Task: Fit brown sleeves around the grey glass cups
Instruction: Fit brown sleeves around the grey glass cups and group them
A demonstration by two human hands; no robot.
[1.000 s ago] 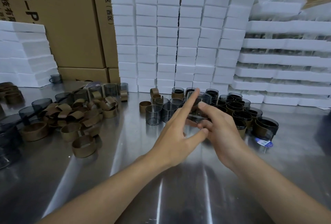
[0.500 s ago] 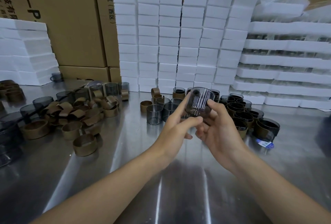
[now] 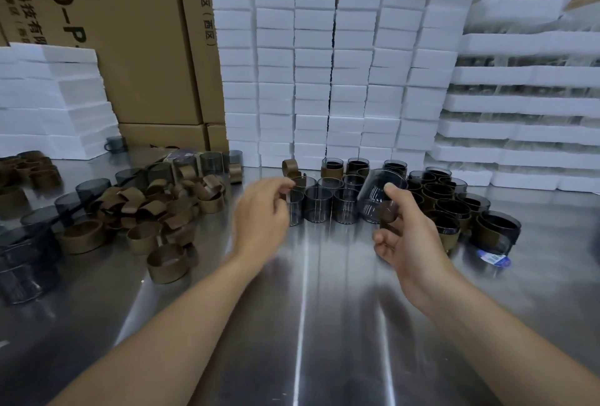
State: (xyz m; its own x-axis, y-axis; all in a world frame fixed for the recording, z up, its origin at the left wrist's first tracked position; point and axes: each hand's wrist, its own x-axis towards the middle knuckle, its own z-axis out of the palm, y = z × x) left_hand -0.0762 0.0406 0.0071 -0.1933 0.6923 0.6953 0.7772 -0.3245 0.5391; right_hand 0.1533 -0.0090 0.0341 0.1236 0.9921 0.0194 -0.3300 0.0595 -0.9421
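My right hand (image 3: 407, 240) grips a bare grey glass cup (image 3: 378, 193), tilted with its mouth up and to the left, a little above the table. My left hand (image 3: 263, 209) is blurred, with loosely curled fingers and nothing in it, just left of a cluster of bare grey cups (image 3: 318, 204). Two loose brown sleeves (image 3: 290, 168) lie close behind its fingertips. A heap of brown sleeves (image 3: 156, 207) covers the table at the left. Cups that wear brown sleeves (image 3: 454, 214) stand grouped at the right.
The steel table (image 3: 302, 324) has several more grey cups along its left edge (image 3: 26, 253). White foam blocks (image 3: 324, 64) are stacked like a wall behind the cups, with foam trays (image 3: 526, 107) at the right and cardboard boxes (image 3: 136, 48) at the back left.
Both hands lifted one grey cup from the cluster. My left hand has since let go and swung left, while my right hand keeps the cup and has lowered it a little to the right.
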